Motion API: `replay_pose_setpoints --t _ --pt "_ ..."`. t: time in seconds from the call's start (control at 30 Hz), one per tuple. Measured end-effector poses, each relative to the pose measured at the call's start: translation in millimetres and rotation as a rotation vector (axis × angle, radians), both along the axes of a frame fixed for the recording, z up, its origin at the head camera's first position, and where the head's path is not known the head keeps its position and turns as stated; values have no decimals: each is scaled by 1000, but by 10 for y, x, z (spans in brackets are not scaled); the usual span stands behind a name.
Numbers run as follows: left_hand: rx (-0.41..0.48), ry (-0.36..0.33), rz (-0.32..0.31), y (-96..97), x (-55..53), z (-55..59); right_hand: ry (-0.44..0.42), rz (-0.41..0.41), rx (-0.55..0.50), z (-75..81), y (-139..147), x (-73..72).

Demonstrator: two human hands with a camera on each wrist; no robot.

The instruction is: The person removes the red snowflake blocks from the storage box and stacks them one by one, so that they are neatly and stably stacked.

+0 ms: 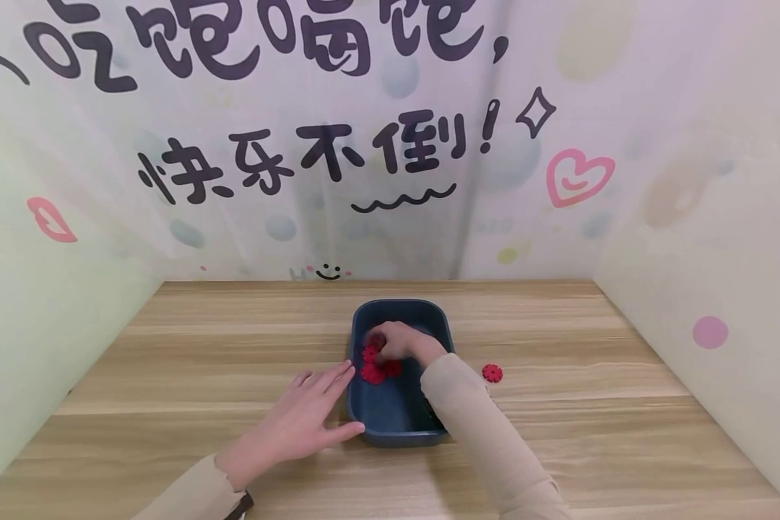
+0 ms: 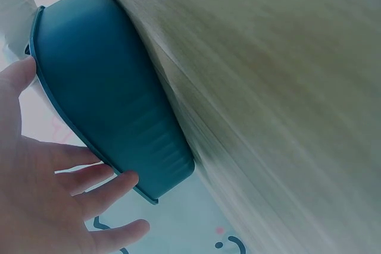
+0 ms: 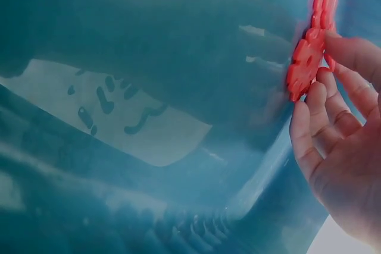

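several red discs [image 1: 372,373] lie in the blue bin [image 1: 399,438] at the frame's centre, so most looks done; one stray disc [image 1: 492,373] right of it seems left over; the right hand [image 1: 399,342] pinches a notched disc [image 3: 306,63] inside, hemmed by the rim, while the left hand [image 1: 304,417] touches that edge, fingers straight and spread; tabletop [image 1: 598,433] at lower right gives room
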State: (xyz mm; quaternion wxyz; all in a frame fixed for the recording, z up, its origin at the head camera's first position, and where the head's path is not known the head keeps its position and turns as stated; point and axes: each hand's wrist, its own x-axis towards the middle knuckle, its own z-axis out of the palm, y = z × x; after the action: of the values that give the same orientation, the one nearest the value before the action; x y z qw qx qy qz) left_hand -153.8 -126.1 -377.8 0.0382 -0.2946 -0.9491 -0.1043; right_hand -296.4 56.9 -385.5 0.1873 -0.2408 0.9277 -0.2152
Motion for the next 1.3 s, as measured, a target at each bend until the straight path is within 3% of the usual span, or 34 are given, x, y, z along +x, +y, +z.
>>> replay_pose_setpoints --t 0.47,0.77,1.07,1.3 --pt "8 23 -6 -5 1 -6 57 19 8 72 6 -14" --pt "7 28 -8 -1 1 -1 135 100 33 284 0 9" --pt "6 27 -7 3 -2 -9 170 132 29 549 83 40" --pt "-1 55 -12 2 -7 -30 208 158 4 651 246 57"
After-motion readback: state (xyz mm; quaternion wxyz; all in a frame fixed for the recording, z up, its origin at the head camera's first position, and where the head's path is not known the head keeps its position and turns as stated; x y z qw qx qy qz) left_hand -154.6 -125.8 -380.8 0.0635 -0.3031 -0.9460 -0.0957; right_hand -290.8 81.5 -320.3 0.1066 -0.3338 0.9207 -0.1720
